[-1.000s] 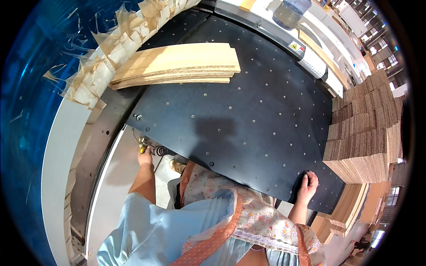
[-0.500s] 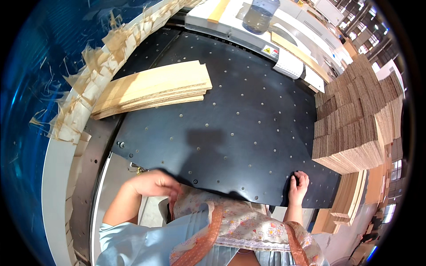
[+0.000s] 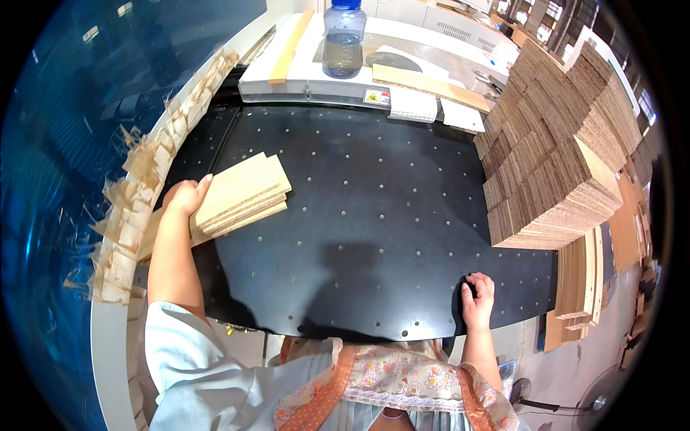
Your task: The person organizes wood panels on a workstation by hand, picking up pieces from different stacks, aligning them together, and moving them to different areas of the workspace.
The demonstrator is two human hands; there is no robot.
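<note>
My left hand (image 3: 185, 196) is on a small stack of pale wooden boards (image 3: 241, 188) at the left of a black table (image 3: 345, 215). Its thumb lies along the top board and the other fingers curl at the stack's far edge, partly hidden. The boards lie slantwise, slightly staggered, their left ends close to the frayed white edging. Near the front right of the table, my right hand (image 3: 478, 302) rests with its fingers curled in, and nothing shows in it.
A tall stack of brown particle boards (image 3: 539, 165) stands on the table's right side. More boards (image 3: 578, 280) lean beyond the right edge. At the back, a machine ledge (image 3: 309, 87) bears a blue water bottle (image 3: 343, 44) and wooden strips (image 3: 431, 87). Blue sheeting (image 3: 65, 158) borders the left.
My left hand has moved from the table's front edge, forward and left, onto the wooden boards. The view has shifted. My right hand stays near the front right of the table.
</note>
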